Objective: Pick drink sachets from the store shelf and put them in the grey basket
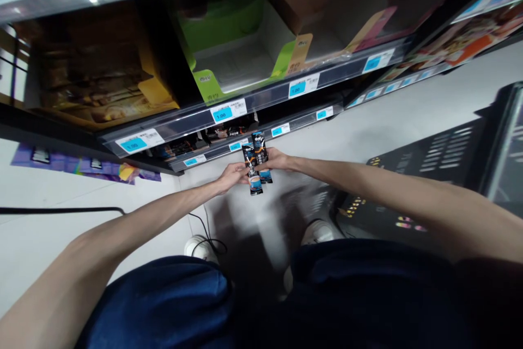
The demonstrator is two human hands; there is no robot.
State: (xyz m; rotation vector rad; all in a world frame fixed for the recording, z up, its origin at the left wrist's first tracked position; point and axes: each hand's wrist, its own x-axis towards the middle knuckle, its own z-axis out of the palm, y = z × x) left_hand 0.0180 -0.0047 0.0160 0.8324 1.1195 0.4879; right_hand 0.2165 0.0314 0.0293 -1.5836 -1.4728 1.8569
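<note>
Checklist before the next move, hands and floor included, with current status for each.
1. Left hand has a grip: ok, fingers on the left packet.
2. Right hand has a grip: ok, fingers at the right packet.
3. Printed faces visible: ok, both packets show their print, side by side.
4. Packet seals intact: cannot tell, too small and blurred.
5. Cable away from feet: not ok, it loops at the left shoe.
6. Stock on the lower shelf neatly lined up: cannot tell, dark and partly hidden.
</note>
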